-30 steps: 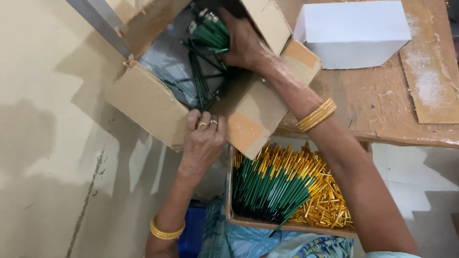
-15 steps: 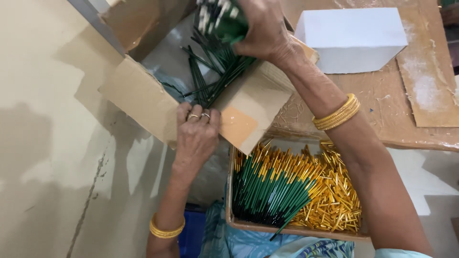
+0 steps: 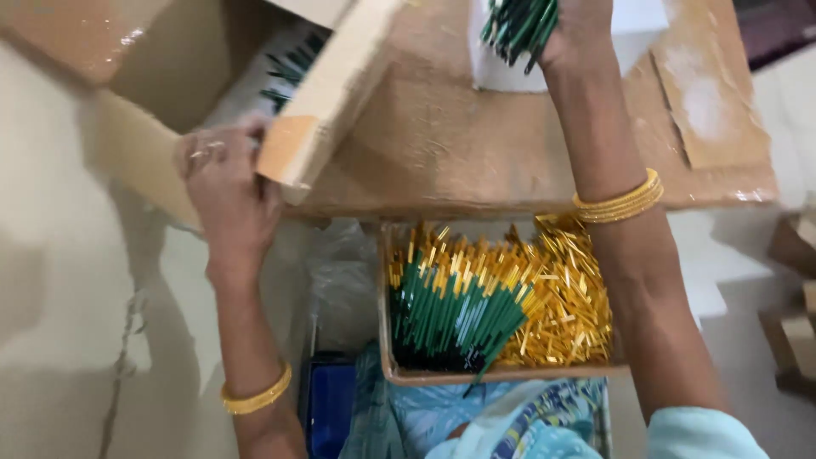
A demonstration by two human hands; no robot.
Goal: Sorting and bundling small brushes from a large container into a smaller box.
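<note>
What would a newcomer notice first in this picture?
Probably the shallow tray at the bottom centre, heaped with green sticks and shiny gold pieces. Next, the right hand at the top gripping a bundle of green sticks, while the left hand holds a cardboard box flap.

Large brown cardboard carton (image 3: 170,76) at upper left, tilted, flaps open, one flap (image 3: 327,93) gripped at its corner. White rectangular box (image 3: 510,68) seen at top centre on the wooden table. Shallow brown cardboard tray (image 3: 501,374) placed below the table edge. No labels, signs or screens seen.
</note>
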